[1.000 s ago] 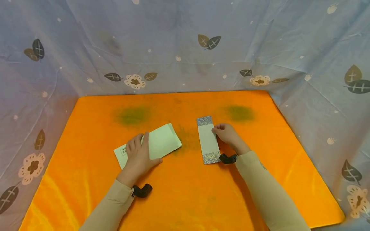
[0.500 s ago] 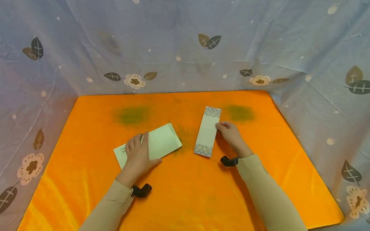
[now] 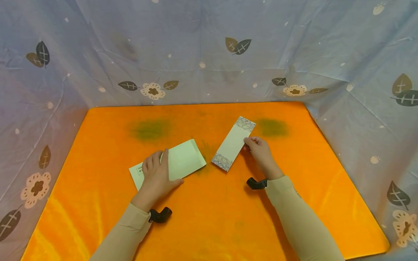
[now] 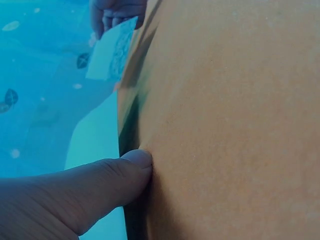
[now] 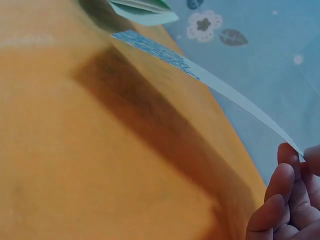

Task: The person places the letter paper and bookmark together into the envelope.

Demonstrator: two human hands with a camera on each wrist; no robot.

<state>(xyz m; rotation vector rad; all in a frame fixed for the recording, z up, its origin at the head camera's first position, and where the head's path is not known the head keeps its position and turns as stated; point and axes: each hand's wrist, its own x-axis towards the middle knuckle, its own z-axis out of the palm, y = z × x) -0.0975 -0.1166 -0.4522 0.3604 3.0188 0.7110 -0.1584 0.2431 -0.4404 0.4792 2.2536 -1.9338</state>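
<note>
A pale green envelope point(image 3: 184, 159) lies at left of centre on the orange cloth. My left hand point(image 3: 155, 177) spans it, fingertips at the far edge and thumb at the near edge, gripping it across its width. In the right wrist view the envelope's mouth point(image 5: 145, 11) gapes a little. My right hand point(image 3: 259, 150) pinches a white paper card point(image 3: 233, 143) with lacy blue-grey patterned ends by its right long edge. The card is held above the cloth, its near end slanting toward the envelope without touching it. In the right wrist view it bows slightly, over its shadow.
An orange cloth point(image 3: 209, 224) with dark green smudges covers the table. Blue-grey curtains point(image 3: 202, 47) with leaf and flower prints stand behind and on both sides. A black device point(image 3: 160, 215) sits at the left wrist, another black device point(image 3: 257, 183) at the right.
The card has rotated clockwise in my right hand, its far end swinging right and its near end left toward the envelope. My left hand and the envelope have stayed in place.
</note>
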